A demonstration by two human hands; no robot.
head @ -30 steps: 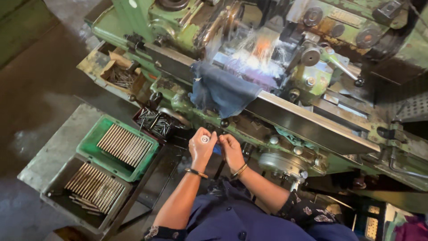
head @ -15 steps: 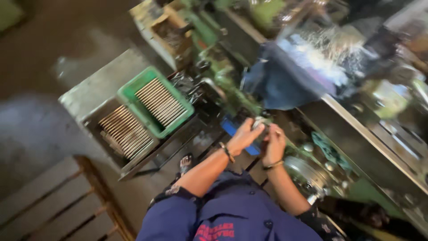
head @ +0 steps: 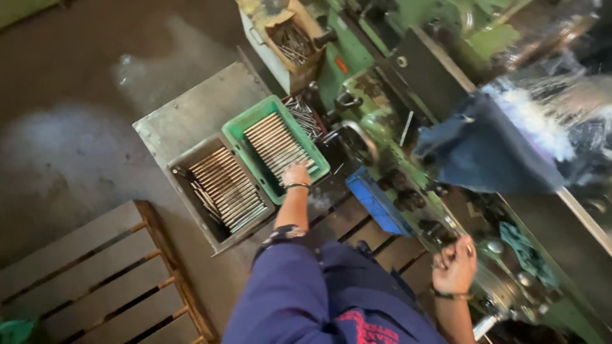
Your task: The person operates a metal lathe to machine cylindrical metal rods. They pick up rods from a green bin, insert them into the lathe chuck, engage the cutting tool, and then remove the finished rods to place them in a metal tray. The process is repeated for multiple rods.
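Head view: your left hand (head: 296, 174) is down at the near corner of the green tray (head: 237, 130), fingers curled over the ends of the metal rods (head: 275, 144) lying in rows inside it; it's touching the rods, but can't tell whether it actually pinches one; wrist carries a dark band; just left of that tray sits a grey metal tray (head: 180, 160) with a second batch of rods (head: 226, 187), also in rows, both trays resting on a grey steel stand (head: 191, 105); a loose pile of rods (head: 305, 116) lies past the green tray's far side against the green machine (head: 376, 95); your right hand (head: 454, 265) is well apart from the left, up by the machine's front edge, fingers folded together around something small; what it is can't be made out; a blue bin (head: 377, 202) sits between your two hands at the machine's foot; a blue cloth (head: 488, 153) is draped over the machine bed; wooden pallet (head: 95, 274) on the floor at lower left.
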